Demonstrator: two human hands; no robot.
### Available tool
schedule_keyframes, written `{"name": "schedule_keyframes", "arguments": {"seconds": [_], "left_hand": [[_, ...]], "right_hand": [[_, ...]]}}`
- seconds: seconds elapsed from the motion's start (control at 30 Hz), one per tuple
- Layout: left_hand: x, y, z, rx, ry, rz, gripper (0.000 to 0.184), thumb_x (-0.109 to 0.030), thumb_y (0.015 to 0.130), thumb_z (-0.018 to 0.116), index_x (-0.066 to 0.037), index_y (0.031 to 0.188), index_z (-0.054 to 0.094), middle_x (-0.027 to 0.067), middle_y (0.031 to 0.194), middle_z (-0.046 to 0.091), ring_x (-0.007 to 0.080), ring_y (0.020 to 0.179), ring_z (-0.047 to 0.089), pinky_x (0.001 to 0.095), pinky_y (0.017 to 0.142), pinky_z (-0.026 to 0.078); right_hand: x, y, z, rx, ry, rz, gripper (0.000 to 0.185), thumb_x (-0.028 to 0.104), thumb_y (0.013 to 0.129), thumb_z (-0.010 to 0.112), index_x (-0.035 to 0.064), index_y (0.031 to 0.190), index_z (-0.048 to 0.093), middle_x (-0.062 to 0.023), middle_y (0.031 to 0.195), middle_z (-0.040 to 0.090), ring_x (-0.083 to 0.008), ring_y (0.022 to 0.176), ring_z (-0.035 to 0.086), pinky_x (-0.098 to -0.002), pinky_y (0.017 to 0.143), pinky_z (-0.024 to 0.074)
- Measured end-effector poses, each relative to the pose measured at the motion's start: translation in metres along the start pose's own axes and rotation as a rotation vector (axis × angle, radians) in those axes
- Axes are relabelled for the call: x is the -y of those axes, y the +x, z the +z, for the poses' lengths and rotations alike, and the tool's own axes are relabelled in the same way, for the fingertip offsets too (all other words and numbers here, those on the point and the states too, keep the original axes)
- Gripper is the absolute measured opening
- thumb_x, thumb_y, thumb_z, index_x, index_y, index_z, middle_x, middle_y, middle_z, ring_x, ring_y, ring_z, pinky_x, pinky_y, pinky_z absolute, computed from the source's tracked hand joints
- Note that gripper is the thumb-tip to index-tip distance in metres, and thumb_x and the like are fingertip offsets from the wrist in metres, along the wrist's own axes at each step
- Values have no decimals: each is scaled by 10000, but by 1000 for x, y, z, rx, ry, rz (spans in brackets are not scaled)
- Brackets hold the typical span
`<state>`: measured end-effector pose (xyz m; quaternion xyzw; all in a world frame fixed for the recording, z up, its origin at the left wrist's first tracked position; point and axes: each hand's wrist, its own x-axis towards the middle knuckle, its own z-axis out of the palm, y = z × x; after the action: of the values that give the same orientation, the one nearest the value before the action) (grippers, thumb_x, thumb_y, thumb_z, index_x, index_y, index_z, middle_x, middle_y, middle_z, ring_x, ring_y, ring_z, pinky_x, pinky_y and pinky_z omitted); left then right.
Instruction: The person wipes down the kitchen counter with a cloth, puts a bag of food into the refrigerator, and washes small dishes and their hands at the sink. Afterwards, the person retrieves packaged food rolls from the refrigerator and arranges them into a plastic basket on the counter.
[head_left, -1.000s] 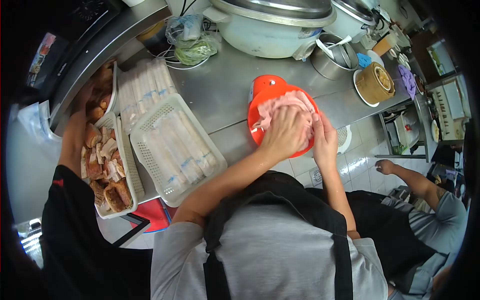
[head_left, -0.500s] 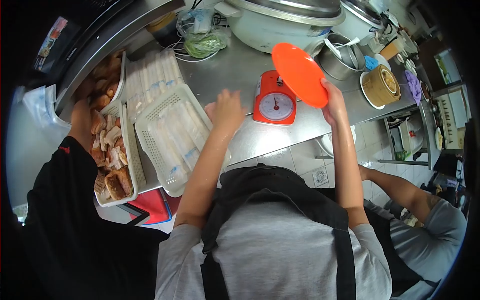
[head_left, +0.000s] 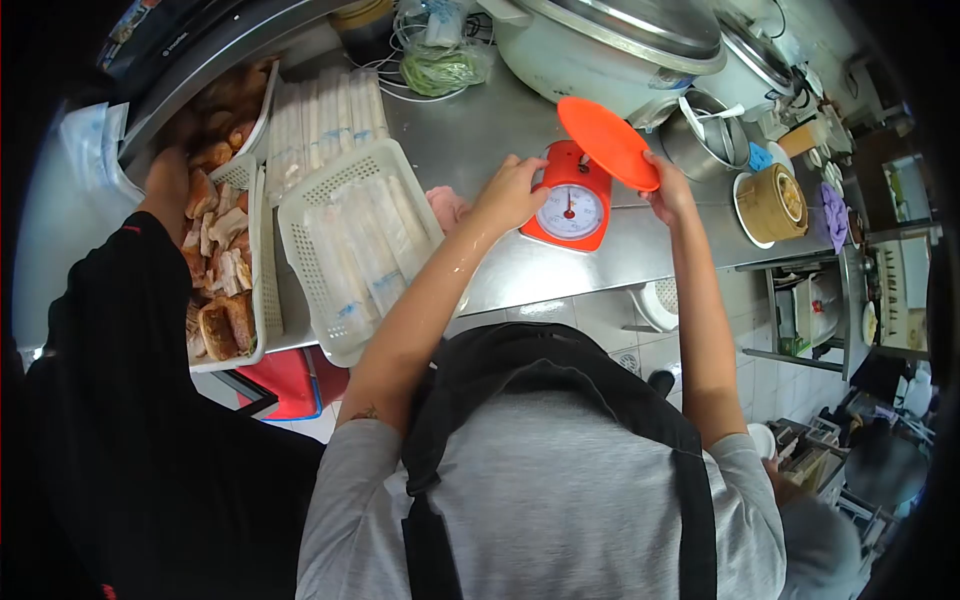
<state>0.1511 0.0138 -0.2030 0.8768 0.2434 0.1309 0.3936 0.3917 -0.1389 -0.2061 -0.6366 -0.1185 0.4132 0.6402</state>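
My right hand (head_left: 668,190) grips the edge of a round orange plate (head_left: 608,143), which is tilted above the right side of an orange dial scale (head_left: 570,208). My left hand (head_left: 513,195) is at the scale's left side with its fingers apart and nothing held in them. Pink raw meat (head_left: 447,207) lies on the steel counter (head_left: 520,278), beside a white basket (head_left: 392,152) of long clear-wrapped packs.
At the left, a co-worker's hand (head_left: 168,180) is by a basket of browned meat (head_left: 228,270). A large lidded pot (head_left: 590,70), a metal pot with utensils (head_left: 690,155) and a bamboo steamer (head_left: 770,203) stand behind and right. Wrapped greens (head_left: 445,70) lie at the back.
The meat has left the plate and lies on the counter. My right hand has lifted the plate off the scale. My left hand has let go of the meat and moved to the scale.
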Motion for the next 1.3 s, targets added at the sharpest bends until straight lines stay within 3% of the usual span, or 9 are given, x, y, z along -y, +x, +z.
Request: {"name": "schedule_keyframes", "arguments": {"seconds": [0.4, 0.5, 0.67, 0.77, 0.97, 1.07, 1.17, 1.23, 1.3], "left_hand": [[13, 24, 12, 5, -84, -121, 407, -210, 887, 580, -90, 1275, 553, 196, 1162, 570, 291, 1017, 600, 386, 885, 474], [46, 49, 36, -1, -611, -249, 418, -102, 873, 491, -47, 1285, 536, 161, 1086, 628, 281, 932, 643, 369, 807, 509], [13, 33, 21, 65, -768, -556, 422, -174, 912, 506, -72, 1322, 504, 93, 1100, 640, 208, 897, 644, 360, 726, 522], [19, 37, 23, 123, -696, -576, 431, -283, 939, 489, -84, 1321, 501, 91, 1100, 638, 201, 912, 637, 367, 706, 523], [-12, 25, 6, 216, -907, -636, 502, -427, 968, 446, -91, 1340, 471, 91, 1238, 567, 193, 1102, 544, 368, 882, 472], [27, 33, 60, 117, -943, -280, 498, -417, 1001, 404, -86, 1371, 442, 94, 1380, 471, 185, 1226, 455, 345, 1034, 368], [28, 25, 85, 120, -952, -220, 529, -435, 1006, 384, -84, 1401, 408, 88, 1371, 476, 172, 1210, 458, 340, 1037, 364], [13, 17, 90, 159, -983, -217, 553, -454, 1001, 383, -83, 1411, 398, 88, 1371, 476, 171, 1211, 457, 338, 1040, 361], [-1, 7, 97, 223, -1030, -312, 565, -466, 996, 387, -85, 1413, 397, 91, 1381, 470, 176, 1228, 450, 341, 1046, 357]], "right_hand": [[3, 18, 4, -32, -309, -122, 354, 302, 938, 523, 11, 1104, 636, -52, 745, 650, -143, 562, 602, -263, 449, 462], [6, 23, 9, -100, -599, -310, 362, 334, 922, 543, 36, 1076, 677, -85, 725, 664, -156, 574, 621, -286, 483, 469], [20, 7, 12, -186, -976, -422, 364, 384, 892, 573, 88, 1051, 712, -134, 708, 660, -161, 639, 643, -316, 583, 499], [38, -13, 20, -93, -990, -92, 491, 470, 885, 565, 110, 1210, 643, -124, 835, 684, -161, 730, 635, -334, 653, 510], [-49, -25, -26, -61, -21, -43, 753, 638, 881, 473, 60, 1363, 475, -82, 995, 636, -148, 829, 569, -328, 729, 501], [-122, -42, -25, 93, -270, 15, 627, 563, 902, 507, 69, 1286, 539, -21, 1054, 601, -131, 862, 548, -309, 798, 456], [-110, -109, 15, 127, -231, -251, 614, 224, 823, 741, 18, 1344, 489, 14, 1032, 573, -80, 861, 487, -193, 775, 374], [-130, -112, -3, 122, -5, -92, 702, 150, 842, 713, -29, 1419, 358, -73, 1274, 547, -162, 1166, 507, -302, 1009, 378], [-137, -126, -12, 100, 185, -32, 683, 136, 855, 689, -32, 1421, 345, -101, 1347, 495, -193, 1216, 484, -335, 1050, 362]]}}
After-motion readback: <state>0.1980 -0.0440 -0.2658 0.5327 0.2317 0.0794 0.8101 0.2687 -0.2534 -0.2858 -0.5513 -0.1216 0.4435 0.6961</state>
